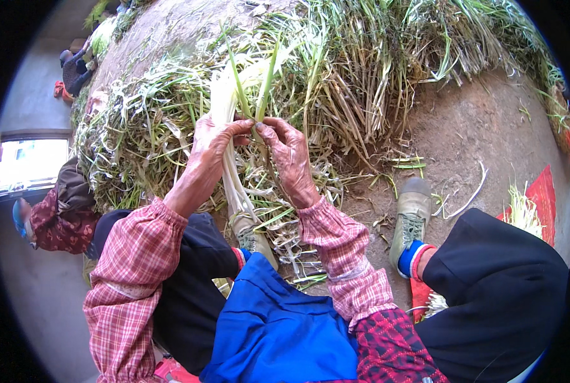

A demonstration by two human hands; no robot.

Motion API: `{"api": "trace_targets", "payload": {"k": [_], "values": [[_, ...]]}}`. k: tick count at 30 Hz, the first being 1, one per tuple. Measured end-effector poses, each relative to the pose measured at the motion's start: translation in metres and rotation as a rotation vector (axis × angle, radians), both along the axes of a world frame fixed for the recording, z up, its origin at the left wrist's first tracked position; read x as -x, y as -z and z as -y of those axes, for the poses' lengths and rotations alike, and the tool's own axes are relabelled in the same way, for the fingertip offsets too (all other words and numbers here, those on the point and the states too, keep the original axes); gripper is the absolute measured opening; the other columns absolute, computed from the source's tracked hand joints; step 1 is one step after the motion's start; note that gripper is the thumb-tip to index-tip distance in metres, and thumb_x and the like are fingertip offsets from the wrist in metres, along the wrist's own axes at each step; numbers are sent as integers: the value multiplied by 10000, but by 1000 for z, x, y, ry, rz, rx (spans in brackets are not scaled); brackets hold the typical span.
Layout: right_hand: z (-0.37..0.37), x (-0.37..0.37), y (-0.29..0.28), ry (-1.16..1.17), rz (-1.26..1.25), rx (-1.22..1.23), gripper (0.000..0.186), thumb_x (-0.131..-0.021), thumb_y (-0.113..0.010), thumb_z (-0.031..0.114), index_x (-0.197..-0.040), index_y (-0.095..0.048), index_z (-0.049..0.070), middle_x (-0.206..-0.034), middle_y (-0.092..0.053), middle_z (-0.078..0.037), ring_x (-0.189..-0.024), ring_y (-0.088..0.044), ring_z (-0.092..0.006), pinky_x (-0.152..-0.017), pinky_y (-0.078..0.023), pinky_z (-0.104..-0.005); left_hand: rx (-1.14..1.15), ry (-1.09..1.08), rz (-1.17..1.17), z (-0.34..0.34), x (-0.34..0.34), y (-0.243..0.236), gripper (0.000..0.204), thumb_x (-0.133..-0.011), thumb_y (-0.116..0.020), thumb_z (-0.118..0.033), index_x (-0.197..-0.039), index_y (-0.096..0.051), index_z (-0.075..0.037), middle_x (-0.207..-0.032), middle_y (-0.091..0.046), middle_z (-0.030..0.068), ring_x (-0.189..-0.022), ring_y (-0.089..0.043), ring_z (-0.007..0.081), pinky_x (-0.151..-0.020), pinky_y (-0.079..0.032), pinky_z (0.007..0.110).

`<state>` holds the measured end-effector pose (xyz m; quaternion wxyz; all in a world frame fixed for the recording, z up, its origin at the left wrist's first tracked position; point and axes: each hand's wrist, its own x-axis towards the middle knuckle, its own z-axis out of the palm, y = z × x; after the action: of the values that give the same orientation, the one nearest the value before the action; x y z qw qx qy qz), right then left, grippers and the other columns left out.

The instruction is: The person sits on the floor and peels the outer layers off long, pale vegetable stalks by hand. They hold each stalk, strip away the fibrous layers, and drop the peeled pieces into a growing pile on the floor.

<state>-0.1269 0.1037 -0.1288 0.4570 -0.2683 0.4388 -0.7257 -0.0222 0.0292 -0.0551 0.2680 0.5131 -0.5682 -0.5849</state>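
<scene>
In front of me my left hand [210, 145] is closed around a bundle of long pale stems [224, 99], whose lower ends hang below the wrist. Its thumb and fingertips also pinch a green leafy stalk [266, 86]. My right hand [289, 158] grips the same stalk, with its thumb close to the left thumb. Above the fingertips two green leaves spread apart in a V. The stalk's lower part runs down beside the right hand and is partly hidden.
A heap of green stalks and straw-like leaves [361, 83] lies ahead. Loose trimmings surround my shoes [414, 210]. White stems [523, 214] rest on red cloth [541, 195] at right. One person [58, 217] bends at left; another [75, 70] is farther off.
</scene>
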Motion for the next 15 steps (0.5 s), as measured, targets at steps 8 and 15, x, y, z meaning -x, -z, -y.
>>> {"api": "trace_targets", "payload": {"k": [8,15], "values": [[-3,-6,19,30,368,-133,149,-879,-542,125,-930,-626,13,-791,-650,-26,-675,-591,-66,-488,-446,-191,1,-9,-1,-9,6,-4,222,-764,-653,-48,-955,-597,52,-860,-648,98,-713,-634,141,-612,-535,228],[-4,-16,37,79,906,0,124,-895,-502,151,-927,-571,54,-843,-663,-50,-675,-627,-125,-541,-489,-230,-73,-16,-74,-11,6,-8,224,-789,-642,-46,-970,-551,48,-901,-606,105,-778,-630,157,-670,-552,241]]}}
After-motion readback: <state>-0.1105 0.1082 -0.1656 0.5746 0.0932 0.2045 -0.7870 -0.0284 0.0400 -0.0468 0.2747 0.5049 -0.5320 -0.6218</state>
